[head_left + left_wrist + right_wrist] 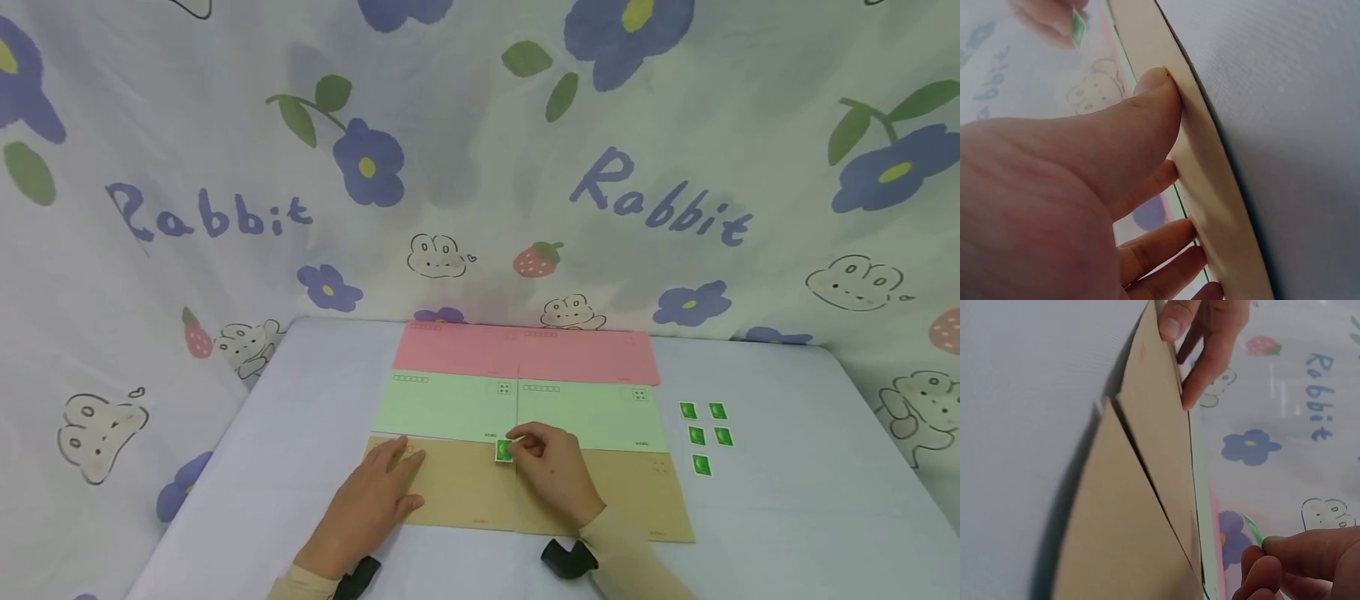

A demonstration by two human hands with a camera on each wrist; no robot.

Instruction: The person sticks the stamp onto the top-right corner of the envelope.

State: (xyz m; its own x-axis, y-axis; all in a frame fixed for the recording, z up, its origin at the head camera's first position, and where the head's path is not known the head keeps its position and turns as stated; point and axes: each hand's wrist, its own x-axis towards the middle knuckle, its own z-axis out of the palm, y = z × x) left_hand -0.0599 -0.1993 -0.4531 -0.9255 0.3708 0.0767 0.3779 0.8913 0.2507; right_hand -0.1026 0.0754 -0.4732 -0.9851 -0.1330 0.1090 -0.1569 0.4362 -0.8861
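Between thumb and index finger, my right hand (555,471) pinches a small green stamp (503,451) with a white border. In the head view the stamp overlaps the top right corner of the left tan envelope (457,492). The right wrist view shows it tilted, held above the paper by its edge (1254,530). My left hand (367,504) rests on the left part of that same envelope, fingers spread and thumb (1163,103) near its lower edge. Under my right hand lies the right tan envelope (622,504).
Two green envelopes (442,408) and two pink envelopes (465,350) lie in rows behind the tan ones. Several green stamps (697,436) lie on the white table (810,500) to the right. A patterned cloth (480,167) hangs behind the table.
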